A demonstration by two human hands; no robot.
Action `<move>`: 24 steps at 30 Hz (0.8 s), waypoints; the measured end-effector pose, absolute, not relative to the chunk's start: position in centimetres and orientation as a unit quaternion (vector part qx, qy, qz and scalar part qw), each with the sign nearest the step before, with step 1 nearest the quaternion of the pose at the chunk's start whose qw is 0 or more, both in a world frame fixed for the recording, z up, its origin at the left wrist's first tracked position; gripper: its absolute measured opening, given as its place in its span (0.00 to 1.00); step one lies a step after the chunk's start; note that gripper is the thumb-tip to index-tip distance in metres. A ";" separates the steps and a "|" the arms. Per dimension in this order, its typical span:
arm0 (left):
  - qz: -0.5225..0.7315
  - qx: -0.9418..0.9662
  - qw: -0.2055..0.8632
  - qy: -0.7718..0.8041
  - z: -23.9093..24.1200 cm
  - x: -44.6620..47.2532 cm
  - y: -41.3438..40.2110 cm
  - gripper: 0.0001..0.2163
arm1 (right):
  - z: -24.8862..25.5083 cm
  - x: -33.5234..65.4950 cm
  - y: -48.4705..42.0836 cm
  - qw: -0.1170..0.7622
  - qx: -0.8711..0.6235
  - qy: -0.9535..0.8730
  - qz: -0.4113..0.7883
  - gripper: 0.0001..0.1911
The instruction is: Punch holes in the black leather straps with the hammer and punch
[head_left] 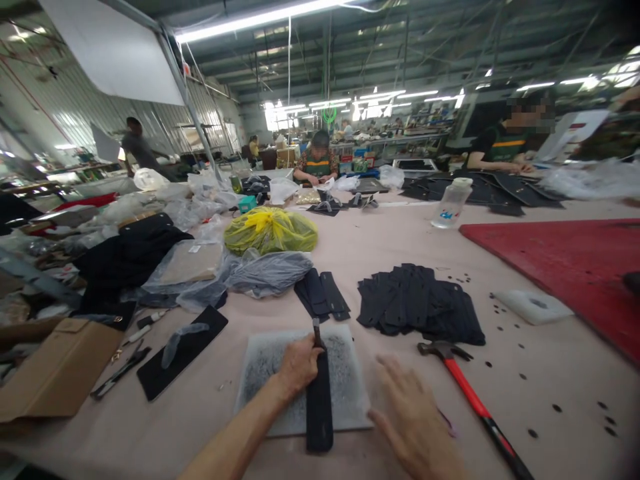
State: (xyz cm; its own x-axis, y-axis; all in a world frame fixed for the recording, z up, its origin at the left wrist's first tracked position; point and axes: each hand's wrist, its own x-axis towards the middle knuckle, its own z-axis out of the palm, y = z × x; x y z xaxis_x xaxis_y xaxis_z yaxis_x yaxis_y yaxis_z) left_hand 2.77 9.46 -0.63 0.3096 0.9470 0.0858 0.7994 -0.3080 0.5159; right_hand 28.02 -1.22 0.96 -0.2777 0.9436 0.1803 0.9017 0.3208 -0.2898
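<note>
My left hand point(299, 363) is closed around a short metal punch point(317, 328), holding it upright at the far end of a black fabric strip point(320, 407). The strip lies lengthwise over a pale, black-marked cutting board point(257, 380), its near end past the board's front edge. To the right of the board, my right hand point(413, 417) is slightly blurred, with fingers stretched out and nothing in it. Beyond it rests a claw hammer point(470, 387) with a red and black handle. A heap of black strips point(415, 300) and a few separate strips point(323, 293) lie behind the board.
Small black discs point(557, 408) are scattered at right, near a whitish block point(535, 305) and a red sheet point(565, 253). A clear bottle point(453, 203) stands farther back. Left are a cardboard box point(60, 367), pincers point(120, 373) and a yellow bag point(270, 230). Other people work beyond.
</note>
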 end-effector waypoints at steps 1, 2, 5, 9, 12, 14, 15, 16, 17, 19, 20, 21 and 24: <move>0.196 0.784 0.192 0.557 -0.7 2.8 9.4 0.08 | 0.8 25.4 -1.1 0.150 -0.532 -0.825 0.116 0.36; 0.203 0.780 0.193 0.559 -0.8 2.8 9.3 0.09 | 0.5 23.0 -1.1 0.133 -0.494 -0.843 0.167 0.41; 0.243 0.750 0.230 0.570 -1.0 2.9 9.5 0.08 | -1.2 18.8 -1.3 0.114 -0.455 -0.847 0.250 0.50; 0.408 0.605 0.325 0.601 -0.8 2.0 10.8 0.07 | -2.7 18.6 -1.5 0.106 -0.453 -0.847 0.257 0.53; 0.471 0.533 0.340 0.616 -0.6 0.4 11.6 0.09 | -2.6 19.1 -1.4 0.094 -0.455 -0.849 0.253 0.52; 0.476 0.536 0.333 0.613 -0.5 -0.7 11.4 0.09 | -2.1 19.1 -1.4 0.095 -0.455 -0.850 0.247 0.51; 0.475 0.540 0.329 0.612 -0.4 -1.1 11.0 0.09 | -1.9 19.1 -1.4 0.093 -0.455 -0.852 0.244 0.51; 0.471 0.548 0.324 0.611 -0.4 -1.5 10.4 0.08 | -1.7 19.0 -1.5 0.088 -0.454 -0.854 0.241 0.51; 0.462 0.558 0.318 0.611 -0.4 -1.7 9.8 0.08 | -1.5 19.0 -1.6 0.083 -0.451 -0.856 0.239 0.51; 0.444 0.574 0.306 0.617 -0.5 -1.9 8.3 0.08 | -1.4 18.9 -1.7 0.075 -0.448 -0.859 0.236 0.50; 0.436 0.579 0.301 0.620 -0.6 -1.9 7.5 0.08 | -1.4 18.9 -1.6 0.075 -0.447 -0.860 0.234 0.49; 0.429 0.583 0.299 0.622 -0.8 -1.9 6.8 0.08 | -1.3 18.9 -1.5 0.077 -0.447 -0.861 0.232 0.49; 0.412 0.594 0.297 0.624 -1.0 -1.6 5.2 0.09 | -0.9 18.8 -0.1 0.081 -0.457 -0.858 0.221 0.46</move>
